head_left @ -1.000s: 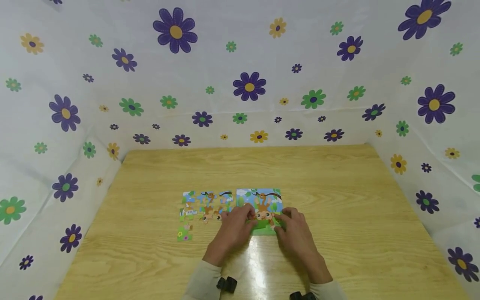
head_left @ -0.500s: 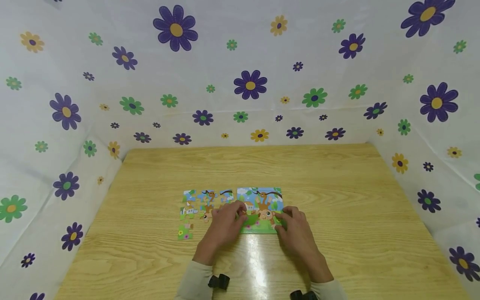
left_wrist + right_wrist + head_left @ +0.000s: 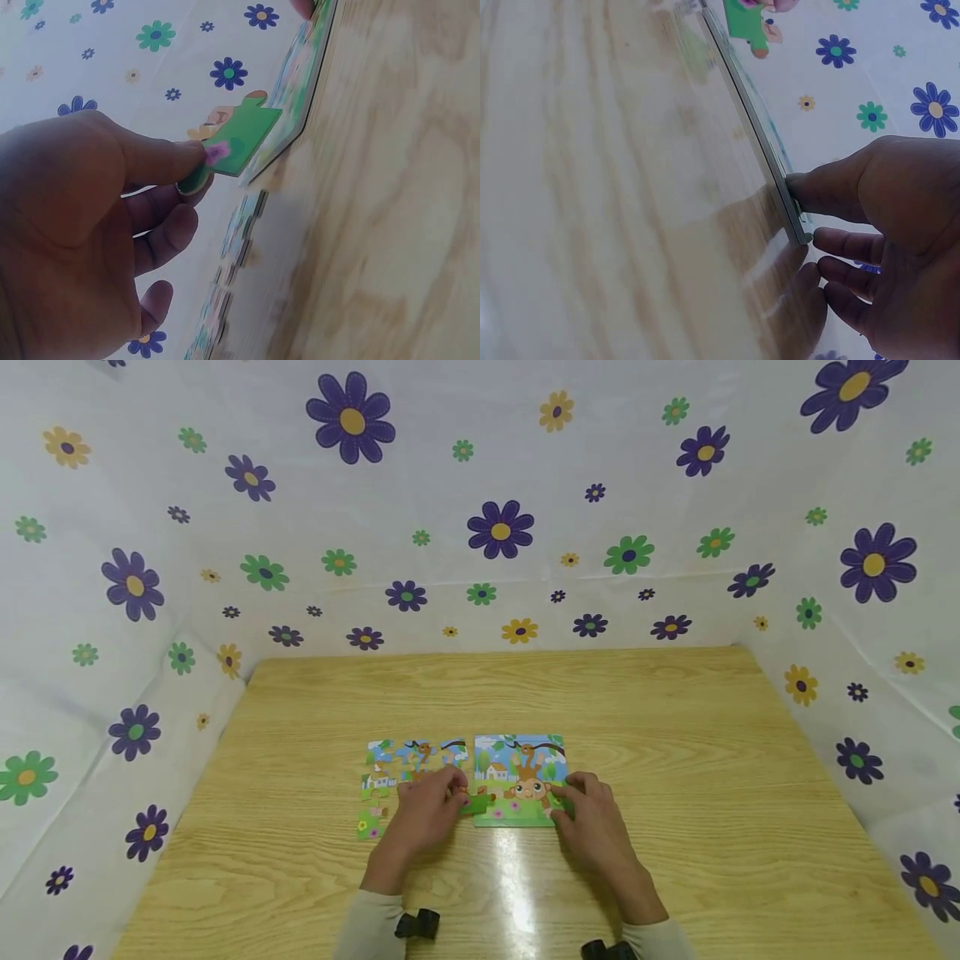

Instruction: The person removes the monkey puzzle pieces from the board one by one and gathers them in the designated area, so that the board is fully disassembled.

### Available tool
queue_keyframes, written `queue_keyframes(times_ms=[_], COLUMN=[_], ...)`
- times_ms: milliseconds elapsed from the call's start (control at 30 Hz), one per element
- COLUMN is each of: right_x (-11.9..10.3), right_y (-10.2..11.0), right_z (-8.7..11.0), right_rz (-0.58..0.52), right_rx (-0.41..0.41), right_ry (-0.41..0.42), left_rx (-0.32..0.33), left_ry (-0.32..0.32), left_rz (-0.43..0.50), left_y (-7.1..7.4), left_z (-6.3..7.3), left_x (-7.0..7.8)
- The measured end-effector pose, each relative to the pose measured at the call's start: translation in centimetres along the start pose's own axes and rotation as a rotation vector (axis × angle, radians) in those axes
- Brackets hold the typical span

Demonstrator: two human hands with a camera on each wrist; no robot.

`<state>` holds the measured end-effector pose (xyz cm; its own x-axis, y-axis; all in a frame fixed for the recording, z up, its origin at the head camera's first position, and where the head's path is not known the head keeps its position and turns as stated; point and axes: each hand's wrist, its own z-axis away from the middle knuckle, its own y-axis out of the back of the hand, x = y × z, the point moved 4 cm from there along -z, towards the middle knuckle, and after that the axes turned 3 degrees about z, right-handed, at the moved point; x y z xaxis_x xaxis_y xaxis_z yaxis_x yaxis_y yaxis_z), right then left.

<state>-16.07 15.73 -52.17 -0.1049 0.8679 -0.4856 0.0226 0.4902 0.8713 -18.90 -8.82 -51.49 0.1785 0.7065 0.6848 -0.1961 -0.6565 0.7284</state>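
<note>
My left hand (image 3: 420, 814) pinches a puzzle piece (image 3: 244, 139) between thumb and fingers. The piece is green with a pink flower and a brown knob; in the head view it overlaps the lower left edge of the picture board (image 3: 497, 756). That board shows a monkey hanging from a branch, with a house behind. At its right edge rests my right hand (image 3: 594, 818), the thumb (image 3: 832, 187) touching the board's rim and the index fingertip on the picture. Left of the board lie puzzle pieces (image 3: 376, 782), some hidden behind my left hand.
All lies on a wood-grain table (image 3: 660, 718). A white cloth (image 3: 420, 485) printed with flowers rises behind it and along both sides. Black wrist cameras (image 3: 417, 924) sit at both sleeves.
My left hand has moved left from over the middle of the board, carrying the green piece to the board's left edge. More of the picture shows. The right hand has stayed in place.
</note>
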Motion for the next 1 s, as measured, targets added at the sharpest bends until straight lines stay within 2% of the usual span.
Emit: queue_keyframes(times_ms=[367, 767, 1000], right_x=[0.0, 0.4, 0.4], right_y=[0.2, -0.2, -0.1], right_z=[-0.1, 0.0, -0.1], right_rz=[0.003, -0.006, -0.016], right_rx=[-0.005, -0.035, -0.03], right_ry=[0.001, -0.039, -0.034], left_rx=[0.026, 0.0, 0.022], left_ry=[0.027, 0.118, 0.174], left_rz=[-0.017, -0.055, -0.035], left_y=[1.9, 2.9, 3.8], left_z=[1.0, 2.2, 2.8], left_x=[-1.6, -4.0, -4.9])
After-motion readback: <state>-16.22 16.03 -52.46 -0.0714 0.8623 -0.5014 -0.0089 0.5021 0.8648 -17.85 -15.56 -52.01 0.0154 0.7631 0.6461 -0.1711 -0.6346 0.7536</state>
